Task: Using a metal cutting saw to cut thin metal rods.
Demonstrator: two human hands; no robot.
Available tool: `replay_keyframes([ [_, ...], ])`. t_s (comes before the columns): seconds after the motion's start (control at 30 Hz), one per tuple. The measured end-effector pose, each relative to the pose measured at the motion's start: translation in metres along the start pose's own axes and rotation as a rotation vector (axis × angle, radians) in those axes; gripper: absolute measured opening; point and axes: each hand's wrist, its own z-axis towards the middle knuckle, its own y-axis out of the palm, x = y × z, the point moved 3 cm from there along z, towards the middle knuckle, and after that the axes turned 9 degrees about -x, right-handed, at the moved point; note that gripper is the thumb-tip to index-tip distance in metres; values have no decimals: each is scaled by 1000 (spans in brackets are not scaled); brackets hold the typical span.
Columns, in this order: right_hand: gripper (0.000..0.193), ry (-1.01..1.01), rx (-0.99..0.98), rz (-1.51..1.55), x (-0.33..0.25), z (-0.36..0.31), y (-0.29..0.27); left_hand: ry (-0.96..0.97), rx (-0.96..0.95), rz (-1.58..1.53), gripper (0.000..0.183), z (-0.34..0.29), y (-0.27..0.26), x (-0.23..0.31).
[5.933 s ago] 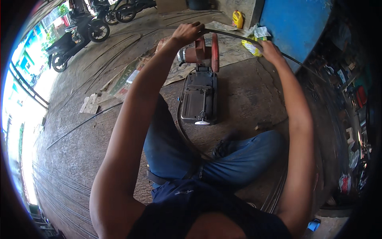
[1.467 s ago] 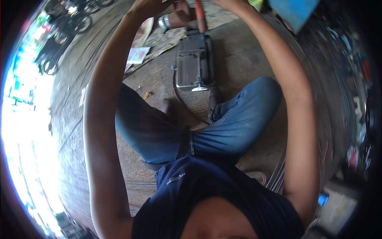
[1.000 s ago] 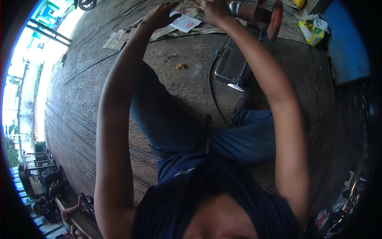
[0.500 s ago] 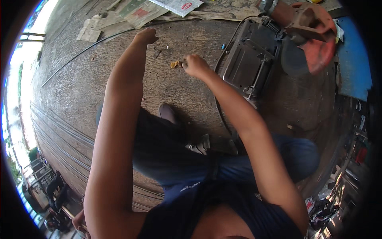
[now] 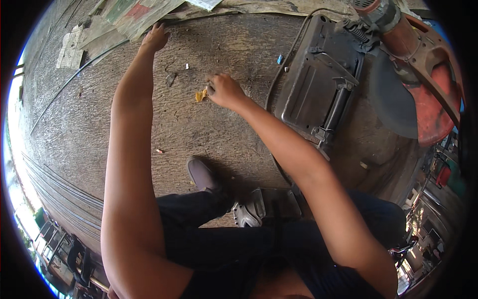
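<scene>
The person's left hand [image 5: 158, 38] reaches out to the near edge of the flat sheets [image 5: 112, 22] on the floor [image 5: 239, 45], its fingers close together and bent downward; whether they are clamped on anything cannot be told. A long dark rod [image 5: 85, 65] lies on the floor, curving up to the same sheet edge near that hand. The right hand [image 5: 226, 91] hangs nearer the body, fingers curled in toward the thumb (their undersides are hidden, so what the grip holds, if anything, cannot be told). Just beside its fingertips shows a crumpled yellow scrap [image 5: 200, 95]. Farther right, past the right hand, the cut-off saw [image 5: 318, 74] stands on the floor, its grey disc [image 5: 391, 99] beyond the base's right edge.
</scene>
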Motion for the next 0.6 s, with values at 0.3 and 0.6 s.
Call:
replay_keyframes([
  [0.3,27,-61,5,232,14,-19,21,46,150,91,44,-27,-1,-10],
  [0.6,24,-35,69,315,12,-46,3,433,148,-195,16,-87,-1,24],
])
